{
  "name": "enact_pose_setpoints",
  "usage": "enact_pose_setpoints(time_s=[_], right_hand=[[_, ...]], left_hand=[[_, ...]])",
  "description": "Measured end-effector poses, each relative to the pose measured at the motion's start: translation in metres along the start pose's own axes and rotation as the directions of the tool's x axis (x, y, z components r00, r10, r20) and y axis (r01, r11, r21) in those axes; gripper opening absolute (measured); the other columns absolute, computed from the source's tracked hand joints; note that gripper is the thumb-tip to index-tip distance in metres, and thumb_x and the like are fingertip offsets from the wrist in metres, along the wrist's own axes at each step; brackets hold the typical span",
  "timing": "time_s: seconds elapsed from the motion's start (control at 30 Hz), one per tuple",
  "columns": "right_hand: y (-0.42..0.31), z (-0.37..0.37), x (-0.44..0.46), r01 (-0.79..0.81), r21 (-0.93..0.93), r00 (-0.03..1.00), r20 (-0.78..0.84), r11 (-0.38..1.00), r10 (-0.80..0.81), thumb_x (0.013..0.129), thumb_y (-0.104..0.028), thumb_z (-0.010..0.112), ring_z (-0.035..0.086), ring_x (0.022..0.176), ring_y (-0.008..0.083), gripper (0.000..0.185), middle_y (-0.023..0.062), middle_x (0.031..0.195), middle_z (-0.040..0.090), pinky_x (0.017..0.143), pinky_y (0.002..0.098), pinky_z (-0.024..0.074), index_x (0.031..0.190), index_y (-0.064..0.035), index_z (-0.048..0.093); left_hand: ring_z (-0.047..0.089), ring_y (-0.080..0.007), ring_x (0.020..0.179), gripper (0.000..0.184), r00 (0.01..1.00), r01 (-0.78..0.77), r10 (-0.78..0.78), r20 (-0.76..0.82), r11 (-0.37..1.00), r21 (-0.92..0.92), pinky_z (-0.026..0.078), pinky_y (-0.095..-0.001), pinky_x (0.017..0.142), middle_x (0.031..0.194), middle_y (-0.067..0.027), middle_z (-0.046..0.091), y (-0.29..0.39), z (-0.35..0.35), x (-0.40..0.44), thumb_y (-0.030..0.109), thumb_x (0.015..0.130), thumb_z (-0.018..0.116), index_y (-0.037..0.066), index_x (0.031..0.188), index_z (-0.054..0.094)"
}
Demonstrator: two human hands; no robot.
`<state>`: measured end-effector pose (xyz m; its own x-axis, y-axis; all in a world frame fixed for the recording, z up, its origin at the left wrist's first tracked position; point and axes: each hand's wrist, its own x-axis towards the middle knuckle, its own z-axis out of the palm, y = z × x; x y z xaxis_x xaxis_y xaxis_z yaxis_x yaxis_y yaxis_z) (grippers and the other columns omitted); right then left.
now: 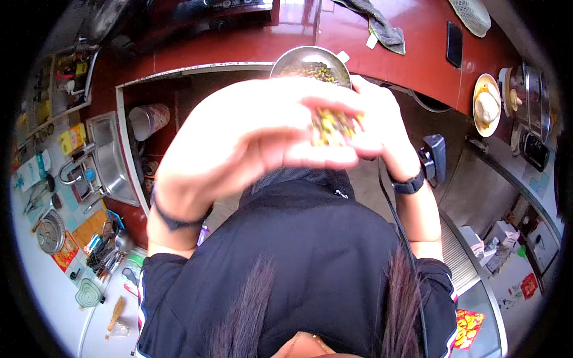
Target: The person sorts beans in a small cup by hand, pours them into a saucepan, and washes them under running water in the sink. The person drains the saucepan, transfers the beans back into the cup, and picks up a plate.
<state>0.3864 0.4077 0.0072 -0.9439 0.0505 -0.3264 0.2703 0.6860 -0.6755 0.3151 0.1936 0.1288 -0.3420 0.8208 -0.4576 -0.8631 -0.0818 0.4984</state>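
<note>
My left hand is raised close to the camera, bright and a little blurred. Its fingers curve round a small heap of green and yellow beans, which look like mung beans. Against the heap's right side is my right hand, with a black watch on its wrist. Part of that hand reaches up beside the rim of a metal bowl; most of its fingers are hidden, so I cannot tell whether it grips the rim. More beans lie inside the bowl, at the red counter's edge. My left hand covers the bowl's near side.
On the red counter are a grey cloth, a black phone and a plate with something pale on it. A steel sink stands at the left. Below the counter is a cylindrical container.
</note>
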Motion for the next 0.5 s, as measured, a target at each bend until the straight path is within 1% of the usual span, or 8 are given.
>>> enact_pose_setpoints(time_s=[0.03,0.1,0.17,0.2,0.3,0.5], right_hand=[[-0.006,0.0,-0.002,-0.089,0.04,0.996,0.004,0.995,0.089,0.088,-0.037,0.058,0.07,0.086,0.0363,0.04,0.0194,0.091,0.072,0.079,0.0448,0.0548,0.111,-0.0065,0.069],[-0.003,0.004,-0.002,-0.085,0.039,0.995,-0.047,0.996,0.087,0.088,-0.034,0.058,0.071,0.085,0.0361,0.039,0.0193,0.089,0.072,0.079,0.0435,0.0551,0.111,-0.0056,0.069],[-0.011,-0.001,-0.003,-0.107,0.023,0.993,-0.047,0.994,0.108,0.087,-0.033,0.061,0.071,0.084,0.0358,0.039,0.0191,0.087,0.072,0.079,0.0427,0.0555,0.111,-0.0042,0.07],[-0.014,-0.004,0.0,-0.112,-0.032,0.993,-0.024,0.993,0.111,0.086,-0.033,0.063,0.071,0.082,0.0355,0.04,0.0186,0.084,0.072,0.077,0.0422,0.0557,0.111,-0.003,0.07],[-0.012,0.002,0.002,-0.086,-0.045,0.996,-0.031,0.995,0.085,0.086,-0.033,0.062,0.072,0.081,0.0354,0.039,0.0181,0.082,0.071,0.076,0.0419,0.0558,0.109,-0.0024,0.07],[-0.013,0.005,0.004,-0.076,-0.04,0.997,-0.009,0.996,0.076,0.087,-0.034,0.06,0.071,0.083,0.0348,0.04,0.0189,0.086,0.071,0.079,0.0416,0.0549,0.112,-0.0034,0.069]], left_hand=[[0.056,-0.0431,0.127,0.055,0.999,0.024,-0.027,0.047,0.998,0.05,0.049,-0.0485,0.108,0.138,-0.0312,0.054,0.006,0.014,-0.012,0.021,0.099,0.052,-0.018,0.137,0.044],[0.057,-0.0418,0.126,0.054,0.986,0.055,-0.076,0.146,0.988,0.142,0.049,-0.0475,0.107,0.137,-0.0305,0.055,0.007,0.03,-0.029,0.02,0.099,0.052,-0.017,0.137,0.045],[0.058,-0.0405,0.125,0.052,0.971,0.056,-0.099,0.219,0.979,0.197,0.05,-0.0464,0.106,0.136,-0.0297,0.055,0.006,0.035,-0.034,0.019,0.099,0.052,-0.017,0.136,0.046],[0.058,-0.0399,0.125,0.051,0.963,0.061,-0.116,0.243,0.973,0.222,0.05,-0.0459,0.106,0.135,-0.0293,0.056,0.003,0.035,-0.035,0.019,0.099,0.052,-0.016,0.136,0.046],[0.059,-0.038,0.123,0.049,0.948,0.05,-0.13,0.292,0.962,0.268,0.05,-0.0443,0.105,0.134,-0.0282,0.057,0.0,0.036,-0.037,0.017,0.099,0.052,-0.015,0.136,0.048],[0.062,-0.0341,0.12,0.044,0.943,0.023,-0.121,0.309,0.953,0.304,0.052,-0.0411,0.103,0.131,-0.0259,0.06,-0.002,0.035,-0.036,0.014,0.1,0.052,-0.013,0.134,0.05]])
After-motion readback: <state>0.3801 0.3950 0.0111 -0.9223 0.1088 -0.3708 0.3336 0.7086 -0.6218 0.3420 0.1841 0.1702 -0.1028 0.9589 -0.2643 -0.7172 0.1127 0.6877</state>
